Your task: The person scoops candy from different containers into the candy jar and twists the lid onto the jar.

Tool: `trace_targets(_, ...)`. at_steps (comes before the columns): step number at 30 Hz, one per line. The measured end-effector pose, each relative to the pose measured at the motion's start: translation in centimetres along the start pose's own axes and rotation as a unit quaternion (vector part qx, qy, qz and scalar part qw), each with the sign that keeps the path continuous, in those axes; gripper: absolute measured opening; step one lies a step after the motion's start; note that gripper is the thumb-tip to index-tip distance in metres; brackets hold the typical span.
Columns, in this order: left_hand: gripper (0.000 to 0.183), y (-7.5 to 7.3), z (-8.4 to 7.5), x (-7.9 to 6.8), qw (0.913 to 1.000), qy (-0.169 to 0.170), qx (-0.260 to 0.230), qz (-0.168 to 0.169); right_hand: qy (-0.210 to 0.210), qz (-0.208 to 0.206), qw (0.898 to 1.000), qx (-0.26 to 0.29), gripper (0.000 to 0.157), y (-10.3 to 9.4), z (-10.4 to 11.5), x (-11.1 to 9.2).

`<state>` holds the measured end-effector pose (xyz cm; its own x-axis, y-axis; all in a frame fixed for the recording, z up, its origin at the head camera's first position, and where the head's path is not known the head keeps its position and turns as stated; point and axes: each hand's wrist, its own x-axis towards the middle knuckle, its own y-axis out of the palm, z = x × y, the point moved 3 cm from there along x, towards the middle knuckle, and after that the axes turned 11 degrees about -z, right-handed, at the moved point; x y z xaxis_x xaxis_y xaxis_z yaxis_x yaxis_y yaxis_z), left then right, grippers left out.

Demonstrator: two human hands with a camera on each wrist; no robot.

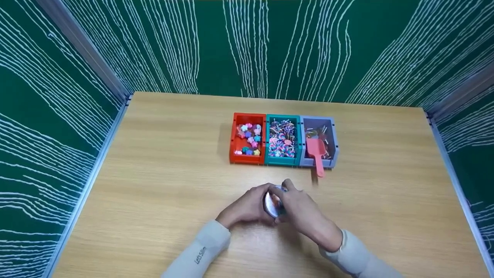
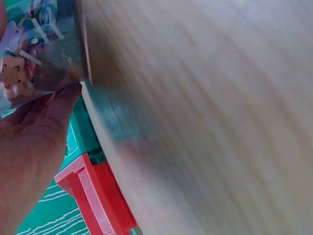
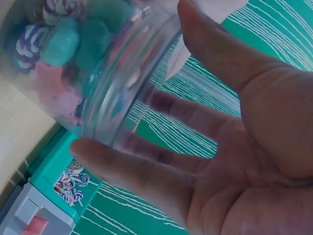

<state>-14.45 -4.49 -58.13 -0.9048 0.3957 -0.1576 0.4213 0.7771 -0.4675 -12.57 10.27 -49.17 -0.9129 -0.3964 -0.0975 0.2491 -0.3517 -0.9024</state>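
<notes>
A clear jar is held tilted between both hands over the table's near middle. Through its wall, in the right wrist view, the jar shows swirl candies, a pink star and teal pieces. My left hand grips the jar's body from the left; in the left wrist view its fingers lie under the jar. My right hand has its thumb and fingers spread around the ridged top end, with fingertips right at the rim. Part of the jar is hidden behind the hands.
Beyond the hands stand three joined bins: a red bin with small colourful pieces, a teal bin with swirl candies and sticks, and a grey-purple bin. A pink scoop lies in the last, its handle over the front edge.
</notes>
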Motion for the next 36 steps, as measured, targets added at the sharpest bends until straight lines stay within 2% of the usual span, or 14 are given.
trace_targets(6,0.084,0.0,0.0,0.2,0.9992,0.038,0.011,-0.003,-0.018,-0.049,0.999,-0.003,0.076,0.1,0.1,-0.3)
trace_targets(14,0.084,0.0,0.0,0.2,0.9989,0.042,0.021,0.001,0.017,-0.05,0.999,-0.008,0.078,0.4,0.1,-0.4)
trace_targets(20,0.081,0.0,0.0,0.3,0.9987,0.045,0.025,0.004,0.023,-0.066,0.997,-0.025,0.076,0.7,0.1,-0.8)
trace_targets(25,0.084,-0.1,0.0,0.3,0.9992,0.03,0.026,0.008,0.016,-0.052,0.996,-0.066,0.077,0.8,0.1,-1.0)
trace_targets(28,0.086,-0.1,-0.1,0.3,0.9993,0.029,0.019,0.009,0.009,-0.043,0.996,-0.071,0.079,0.7,-0.1,-1.0)
trace_targets(33,0.089,0.1,0.0,0.3,0.9984,0.05,0.026,0.007,-0.011,-0.031,0.999,-0.035,0.084,0.2,-0.4,-1.0)
trace_targets(36,0.094,0.0,0.0,0.2,0.9986,0.045,0.028,-0.001,-0.029,-0.009,1.0,-0.005,0.083,-0.3,-0.5,-0.8)
